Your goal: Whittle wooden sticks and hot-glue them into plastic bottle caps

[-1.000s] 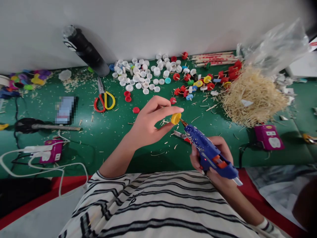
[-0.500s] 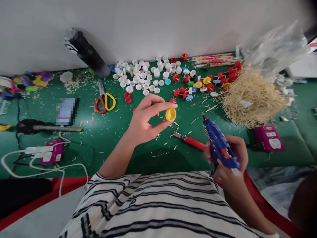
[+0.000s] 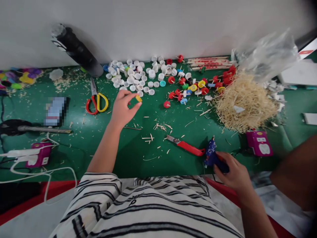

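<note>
My left hand (image 3: 123, 108) pinches a yellow bottle cap (image 3: 138, 98) between thumb and fingertips, raised in front of the white bottle caps (image 3: 137, 76). The fingers of my right hand (image 3: 234, 170) are closed around the handle of a blue hot glue gun (image 3: 211, 152), low at the table's front edge. Just left of the gun's nozzle lies a red-handled utility knife (image 3: 189, 147), blade pointing left. Between the hands, small wood splinters (image 3: 160, 127) are scattered on the green table (image 3: 158, 165).
Red-and-yellow scissors (image 3: 97, 100), a phone (image 3: 56, 110) and a black bottle (image 3: 79, 51) are on the left. Colored caps with sticks through them (image 3: 193, 87) lie beside a heap of wood shavings (image 3: 245, 102). A purple power socket (image 3: 259, 143) stands right. Another person's arm (image 3: 297, 172) shows at right.
My left hand has moved left with the yellow cap, which is now tilted edge-on. My right hand has lowered the glue gun and turned it beside the knife. The view has shifted slightly.
</note>
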`<state>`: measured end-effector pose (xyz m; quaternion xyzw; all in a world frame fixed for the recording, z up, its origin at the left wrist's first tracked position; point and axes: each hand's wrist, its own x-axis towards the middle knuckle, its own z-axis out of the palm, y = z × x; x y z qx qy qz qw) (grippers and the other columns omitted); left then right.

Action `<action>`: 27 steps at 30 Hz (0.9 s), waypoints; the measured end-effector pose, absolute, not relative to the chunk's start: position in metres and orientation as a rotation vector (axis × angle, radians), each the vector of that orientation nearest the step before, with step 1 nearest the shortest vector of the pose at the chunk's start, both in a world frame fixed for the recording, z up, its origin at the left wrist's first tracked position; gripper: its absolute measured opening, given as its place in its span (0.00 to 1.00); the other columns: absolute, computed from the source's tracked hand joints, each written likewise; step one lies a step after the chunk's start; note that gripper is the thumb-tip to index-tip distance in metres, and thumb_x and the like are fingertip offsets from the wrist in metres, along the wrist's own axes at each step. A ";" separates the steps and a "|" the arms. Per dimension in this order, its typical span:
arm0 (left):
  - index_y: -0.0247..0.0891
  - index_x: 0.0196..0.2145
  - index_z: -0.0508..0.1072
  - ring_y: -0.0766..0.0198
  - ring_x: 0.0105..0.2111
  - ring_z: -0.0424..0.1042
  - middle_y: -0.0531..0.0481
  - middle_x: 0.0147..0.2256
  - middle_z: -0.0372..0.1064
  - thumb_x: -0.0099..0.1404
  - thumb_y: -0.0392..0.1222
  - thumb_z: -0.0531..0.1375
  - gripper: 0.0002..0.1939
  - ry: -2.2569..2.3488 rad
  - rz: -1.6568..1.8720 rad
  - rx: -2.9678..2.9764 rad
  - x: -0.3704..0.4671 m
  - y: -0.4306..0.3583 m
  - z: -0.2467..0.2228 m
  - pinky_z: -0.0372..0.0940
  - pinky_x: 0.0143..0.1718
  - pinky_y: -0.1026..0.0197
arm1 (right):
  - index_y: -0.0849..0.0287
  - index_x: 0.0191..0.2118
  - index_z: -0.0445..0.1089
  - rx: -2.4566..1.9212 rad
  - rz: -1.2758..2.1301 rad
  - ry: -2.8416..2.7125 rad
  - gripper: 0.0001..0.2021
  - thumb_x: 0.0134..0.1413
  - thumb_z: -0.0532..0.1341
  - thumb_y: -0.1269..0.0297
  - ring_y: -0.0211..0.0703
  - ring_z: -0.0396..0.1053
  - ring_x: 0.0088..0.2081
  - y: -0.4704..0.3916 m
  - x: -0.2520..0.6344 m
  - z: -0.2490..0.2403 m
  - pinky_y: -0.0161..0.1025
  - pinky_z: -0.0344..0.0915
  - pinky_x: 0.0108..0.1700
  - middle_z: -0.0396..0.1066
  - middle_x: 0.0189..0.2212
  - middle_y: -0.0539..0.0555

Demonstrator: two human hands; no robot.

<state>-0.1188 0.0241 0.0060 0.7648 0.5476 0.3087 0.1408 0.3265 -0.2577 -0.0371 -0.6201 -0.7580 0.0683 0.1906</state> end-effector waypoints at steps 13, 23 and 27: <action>0.39 0.57 0.80 0.47 0.58 0.72 0.39 0.56 0.66 0.66 0.40 0.66 0.21 1.938 0.483 2.109 -0.144 0.049 -0.032 0.68 0.66 0.45 | 0.56 0.62 0.69 -1.689 0.129 -2.159 0.21 0.64 0.64 0.66 0.58 0.77 0.49 -0.236 0.344 -0.042 0.53 0.73 0.51 0.78 0.50 0.61; 0.40 0.57 0.81 0.53 0.53 0.75 0.40 0.57 0.66 0.63 0.35 0.67 0.24 1.946 0.611 2.009 -0.145 0.067 -0.038 0.74 0.59 0.49 | 0.57 0.59 0.71 -1.704 0.106 -1.994 0.21 0.61 0.66 0.65 0.58 0.76 0.47 -0.238 0.342 -0.055 0.53 0.72 0.50 0.78 0.50 0.63; 0.42 0.56 0.81 0.52 0.53 0.75 0.41 0.57 0.65 0.63 0.34 0.67 0.23 1.950 0.632 2.009 -0.144 0.072 -0.039 0.73 0.60 0.48 | 0.56 0.59 0.71 -1.704 0.113 -1.994 0.21 0.61 0.66 0.65 0.58 0.76 0.47 -0.239 0.342 -0.056 0.53 0.71 0.49 0.78 0.50 0.62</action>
